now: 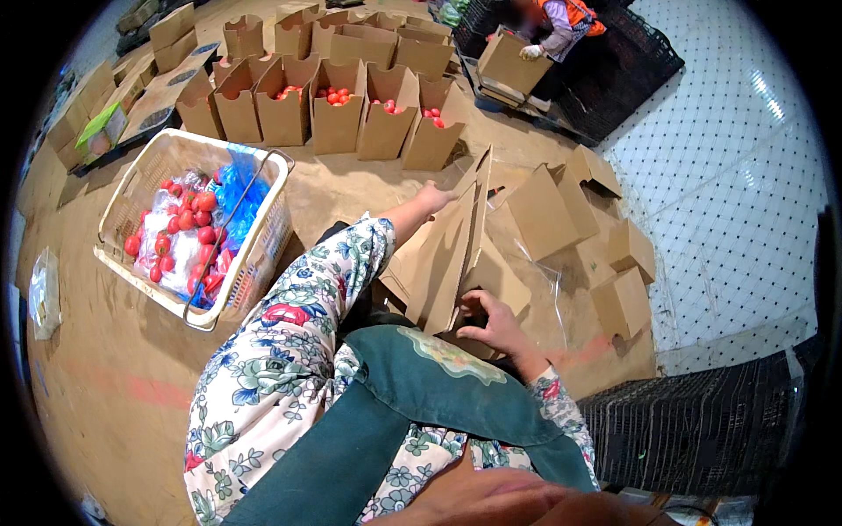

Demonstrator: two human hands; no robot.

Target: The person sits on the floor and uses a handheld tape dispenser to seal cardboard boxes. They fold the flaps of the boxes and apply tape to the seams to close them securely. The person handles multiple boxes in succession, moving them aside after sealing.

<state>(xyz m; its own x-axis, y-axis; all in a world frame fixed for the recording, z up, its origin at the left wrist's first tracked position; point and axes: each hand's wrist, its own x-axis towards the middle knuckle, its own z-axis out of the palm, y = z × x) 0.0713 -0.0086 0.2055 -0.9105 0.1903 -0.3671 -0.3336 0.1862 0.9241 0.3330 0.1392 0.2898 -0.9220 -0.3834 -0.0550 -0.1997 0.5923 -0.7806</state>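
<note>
A partly folded brown cardboard box [443,259] stands slanted in front of me, its panels close together. My left hand [431,200] grips its far left edge, with the fingertips partly hidden by the board. At the near end of the box is my right hand [495,324], fingers bent and thumb held apart from them. Nothing shows between that thumb and the fingers; whether they touch the board I cannot tell. More cardboard lies under and beside the box, partly covered by it.
To my left stands a cream plastic basket [132,254] of tomatoes and plastic bags. Several open cartons [338,127], some holding tomatoes, line the far side. Empty cartons [553,210] lie to the right. A co-worker's gloved hand [531,53] touches a carton beside black crates [614,79].
</note>
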